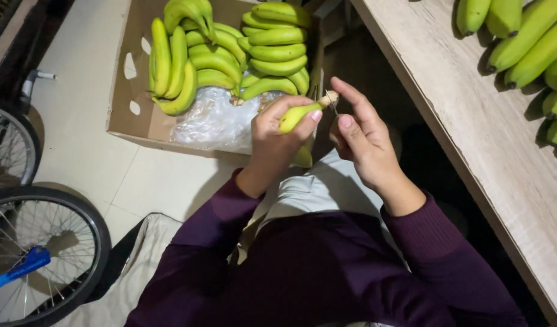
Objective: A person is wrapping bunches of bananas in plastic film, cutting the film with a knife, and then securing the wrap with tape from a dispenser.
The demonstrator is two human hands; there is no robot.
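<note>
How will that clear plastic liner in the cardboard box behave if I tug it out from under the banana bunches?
The plastic liner looks thin and crinkled, so it is probably floppy and very light. The banana bunches sit partly on it, so it would likely stretch or tear rather than slide. Its glossy surface suggests it may slip between fingers.

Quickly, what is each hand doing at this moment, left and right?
Left hand: closed around a green banana.
Right hand: fingers pinched on a thin blade at the banana's stem end.

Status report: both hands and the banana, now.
Left hand gripping single banana. Right hand pinching thin blade at its stem. Box of bananas beyond, nothing blocking.
</note>
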